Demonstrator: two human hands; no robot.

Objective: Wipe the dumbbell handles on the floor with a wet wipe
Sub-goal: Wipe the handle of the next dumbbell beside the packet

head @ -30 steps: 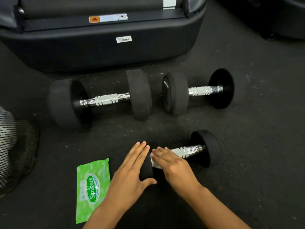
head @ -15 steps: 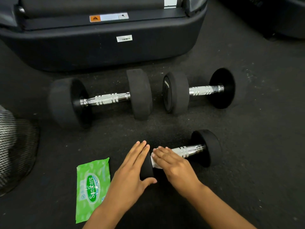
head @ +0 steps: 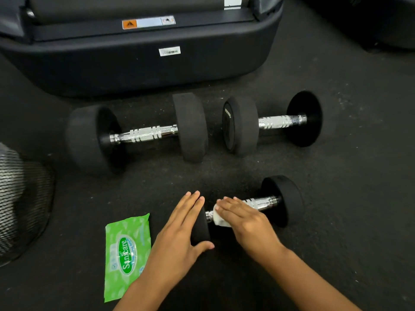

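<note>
Three black dumbbells lie on the dark rubber floor [head: 336, 221] below me. Nearest is the small dumbbell [head: 283, 198], lying at a slant. My left hand [head: 179, 234] rests flat on its near weight, fingers straight and together, thumb hooked under the weight's lower edge. My right hand [head: 244, 218] lies over the chrome handle, fingers nearly straight, pressing a white wet wipe [head: 219, 219] against the bar; whether the thumb curls beneath I cannot tell. Farther off, side by side, sit the large dumbbell [head: 137, 133] on the left and the medium dumbbell [head: 272, 122] on the right, both untouched. Just left of my left forearm lies a green wipes packet [head: 126, 250], flat; its contents are hidden. A black mesh bin [head: 20, 198] stands at the left edge, something pale inside. Behind is a dark machine base [head: 139, 63].
</note>
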